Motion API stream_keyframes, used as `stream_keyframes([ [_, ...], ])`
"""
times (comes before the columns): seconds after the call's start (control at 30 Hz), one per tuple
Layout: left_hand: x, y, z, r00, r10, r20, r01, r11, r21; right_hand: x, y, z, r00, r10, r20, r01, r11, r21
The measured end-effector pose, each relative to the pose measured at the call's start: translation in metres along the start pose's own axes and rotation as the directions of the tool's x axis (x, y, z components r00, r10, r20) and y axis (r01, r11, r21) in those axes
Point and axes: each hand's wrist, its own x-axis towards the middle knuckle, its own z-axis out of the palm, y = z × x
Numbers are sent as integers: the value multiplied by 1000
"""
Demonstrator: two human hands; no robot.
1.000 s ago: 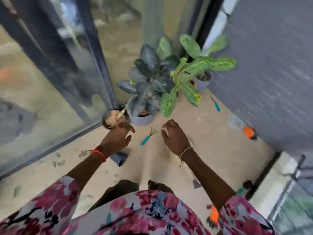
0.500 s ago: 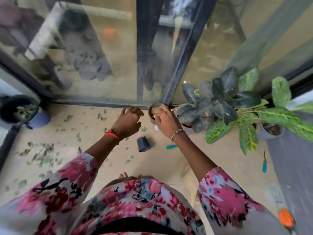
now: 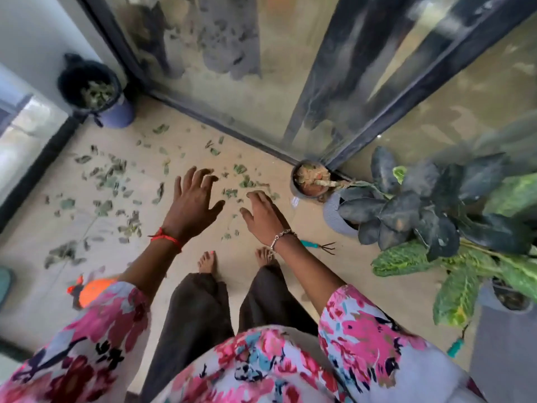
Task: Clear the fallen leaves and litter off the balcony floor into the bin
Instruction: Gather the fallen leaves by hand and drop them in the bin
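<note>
Motion blur softens everything, so it is impossible to tell whether the fingertips of the right hand touch the fallen leaves beneath them. An orange object behind the left wrist is half hidden by a floral sleeve, and its kind is unclear. The potted plants to the right of the right fingers are cut off by the frame edge. The floor is pale beige, bounded beyond the fingertips by a dark-framed glass door with murky reflections. The left hand hovers palm down, fingers spread wide and holding nothing. The right hand's fingers are loosely extended, closer together, also empty. The leaves lie in a loose band from far left of the left fingers across to just past the right fingertips. The bin stands upright in the corner, well beyond and left of the left fingers, mouth facing up, with leaves inside. A small pot sits just right of the right fingertips
</note>
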Motion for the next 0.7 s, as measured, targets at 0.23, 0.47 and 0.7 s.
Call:
stream_keyframes([
  [0.23,-25,-30,67,979,-194,-63,189,979,-80,36,34,52,998,-22,59,18,997,81],
  [0.47,37,-130,259,965,-248,-84,225,951,-214,173,120,234,993,115,-24,-107,968,228],
  [0.7,144,-252,509,992,-121,20,123,972,-202,339,251,424,875,389,-288,-259,879,401],
])
